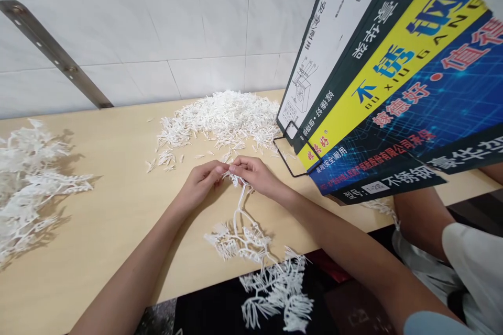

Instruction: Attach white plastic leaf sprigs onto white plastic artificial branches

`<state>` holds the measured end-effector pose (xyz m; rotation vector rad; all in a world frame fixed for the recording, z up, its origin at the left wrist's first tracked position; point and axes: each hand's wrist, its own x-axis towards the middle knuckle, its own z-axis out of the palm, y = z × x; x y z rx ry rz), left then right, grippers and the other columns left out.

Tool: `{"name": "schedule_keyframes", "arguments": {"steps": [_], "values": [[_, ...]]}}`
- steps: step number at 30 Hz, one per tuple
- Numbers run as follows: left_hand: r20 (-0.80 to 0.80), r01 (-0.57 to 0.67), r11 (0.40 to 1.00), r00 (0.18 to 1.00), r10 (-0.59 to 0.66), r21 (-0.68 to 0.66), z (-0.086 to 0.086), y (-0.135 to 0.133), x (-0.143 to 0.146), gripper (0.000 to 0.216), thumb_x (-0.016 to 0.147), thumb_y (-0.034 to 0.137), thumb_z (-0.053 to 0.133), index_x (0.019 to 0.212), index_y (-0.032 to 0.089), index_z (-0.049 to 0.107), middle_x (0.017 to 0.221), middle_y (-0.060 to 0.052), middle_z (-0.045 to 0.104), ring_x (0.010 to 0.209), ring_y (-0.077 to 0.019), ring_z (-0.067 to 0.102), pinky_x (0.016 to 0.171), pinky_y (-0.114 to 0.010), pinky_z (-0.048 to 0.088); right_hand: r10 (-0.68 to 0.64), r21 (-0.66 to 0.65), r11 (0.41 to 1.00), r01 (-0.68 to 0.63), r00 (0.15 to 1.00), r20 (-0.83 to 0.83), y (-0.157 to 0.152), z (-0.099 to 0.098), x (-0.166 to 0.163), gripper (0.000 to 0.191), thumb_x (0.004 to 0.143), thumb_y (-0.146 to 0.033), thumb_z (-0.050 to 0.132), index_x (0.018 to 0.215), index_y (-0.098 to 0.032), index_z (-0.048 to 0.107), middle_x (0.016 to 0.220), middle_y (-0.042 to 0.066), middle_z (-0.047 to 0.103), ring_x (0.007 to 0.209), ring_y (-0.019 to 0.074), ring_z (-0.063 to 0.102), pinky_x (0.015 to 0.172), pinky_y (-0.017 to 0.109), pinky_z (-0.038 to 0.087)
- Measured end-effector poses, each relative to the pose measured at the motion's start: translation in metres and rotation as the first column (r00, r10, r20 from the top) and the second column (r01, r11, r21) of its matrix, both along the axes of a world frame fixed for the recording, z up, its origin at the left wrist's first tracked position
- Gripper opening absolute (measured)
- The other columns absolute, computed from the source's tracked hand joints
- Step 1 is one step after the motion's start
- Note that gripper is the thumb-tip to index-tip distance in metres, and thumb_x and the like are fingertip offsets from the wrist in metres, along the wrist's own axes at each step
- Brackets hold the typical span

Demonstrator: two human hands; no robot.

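Observation:
My left hand (202,183) and my right hand (255,175) meet over the wooden table (118,209), fingers pinched together on the top end of a white plastic branched frame (245,235). The frame hangs from my fingers toward me, its lower branches with small white sticks lying on the table's near edge and over my lap (281,293). Just beyond my hands lies a heap of loose white plastic sticks (223,118), with a few strays (165,158) nearer the left hand.
A pile of white branched frames (27,183) covers the table's left end. A printed cardboard box (393,78) leans in from the right, with a black wire stand (294,159) under it. A white tiled wall and metal bar (51,49) stand behind. Another person's arm (422,220) shows at right.

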<state>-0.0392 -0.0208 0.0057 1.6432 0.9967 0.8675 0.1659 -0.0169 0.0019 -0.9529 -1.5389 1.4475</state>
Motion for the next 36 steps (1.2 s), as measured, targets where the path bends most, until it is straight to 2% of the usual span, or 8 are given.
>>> {"name": "schedule_keyframes", "arguments": {"steps": [5,10,13,17,20,23,29,36], "values": [[-0.148,0.072,0.994,0.987,-0.059,0.087,0.004,-0.002,0.002,0.04,0.097,0.052,0.063,0.078,0.016,0.069,0.064,0.002,0.05,0.063,-0.0127,0.041,0.061,-0.027,0.032,0.075,0.006,0.997,-0.075,0.997,-0.023,0.002,-0.001,0.004,0.046,0.09,-0.062,0.07,0.081,-0.018,0.06,0.063,-0.004,0.054,0.057,0.0114,0.047,0.054,0.024,0.034],[0.012,0.271,0.962,0.963,-0.27,-0.027,0.009,-0.004,-0.005,0.048,0.092,0.055,0.068,0.064,0.018,0.058,0.067,-0.001,0.048,0.065,-0.0157,0.041,0.063,-0.032,0.034,0.368,-0.041,0.926,-0.375,0.923,-0.114,0.0,-0.001,0.009,0.05,0.089,-0.066,0.07,0.083,-0.018,0.058,0.068,-0.004,0.051,0.06,0.0105,0.043,0.056,0.024,0.033],[0.121,0.338,0.939,0.937,-0.329,-0.066,0.008,-0.003,-0.011,0.052,0.085,0.06,0.074,0.058,0.019,0.056,0.067,-0.004,0.049,0.068,-0.02,0.046,0.066,-0.037,0.04,0.426,-0.112,0.878,-0.465,0.867,-0.259,-0.002,0.0,0.009,0.053,0.085,-0.067,0.075,0.081,-0.018,0.056,0.07,-0.004,0.051,0.058,0.0099,0.045,0.057,0.024,0.037],[0.242,0.1,0.995,0.966,-0.091,-0.023,0.004,0.002,-0.009,0.045,0.089,0.056,0.07,0.064,0.02,0.06,0.069,-0.004,0.052,0.069,-0.0194,0.049,0.068,-0.036,0.044,0.266,-0.121,0.947,-0.297,0.939,-0.219,-0.004,0.0,0.004,0.045,0.088,-0.059,0.075,0.081,-0.018,0.058,0.066,-0.004,0.053,0.055,0.0098,0.047,0.053,0.023,0.035],[0.136,-0.112,0.994,0.984,0.112,-0.011,0.004,0.005,-0.004,0.03,0.091,0.049,0.071,0.099,0.02,0.072,0.08,-0.004,0.061,0.071,-0.0174,0.053,0.069,-0.032,0.046,0.106,-0.073,0.991,-0.115,0.987,-0.122,-0.003,0.0,0.0,0.039,0.091,-0.056,0.071,0.085,-0.019,0.061,0.064,-0.004,0.057,0.054,0.0102,0.047,0.051,0.022,0.034],[0.042,-0.04,0.999,0.998,0.04,-0.012,0.005,0.004,0.0,0.039,0.096,0.051,0.064,0.112,0.017,0.073,0.084,-0.005,0.065,0.073,-0.0171,0.055,0.071,-0.031,0.047,0.015,-0.028,0.999,-0.018,0.991,-0.132,-0.001,-0.002,-0.002,0.038,0.091,-0.055,0.07,0.088,-0.019,0.062,0.067,-0.003,0.06,0.056,0.0105,0.049,0.052,0.023,0.036],[-0.116,0.006,0.998,0.993,0.001,0.062,-0.001,0.0,0.002,0.034,0.094,0.051,0.068,0.09,0.017,0.073,0.074,0.0,0.062,0.067,-0.0138,0.049,0.063,-0.026,0.038,-0.028,-0.009,1.0,0.027,0.993,-0.115,0.002,-0.006,-0.001,0.043,0.089,-0.06,0.071,0.088,-0.018,0.063,0.07,-0.002,0.06,0.063,0.0125,0.054,0.057,0.024,0.041],[-0.01,0.217,0.976,0.976,-0.217,0.005,0.008,-0.003,-0.002,0.041,0.093,0.053,0.067,0.074,0.017,0.065,0.064,0.001,0.05,0.061,-0.0133,0.041,0.059,-0.028,0.033,0.187,-0.058,0.979,-0.194,0.976,-0.109,-0.003,-0.004,0.002,0.053,0.089,-0.071,0.066,0.081,-0.019,0.058,0.065,-0.004,0.054,0.057,0.0112,0.046,0.054,0.024,0.036]]}}
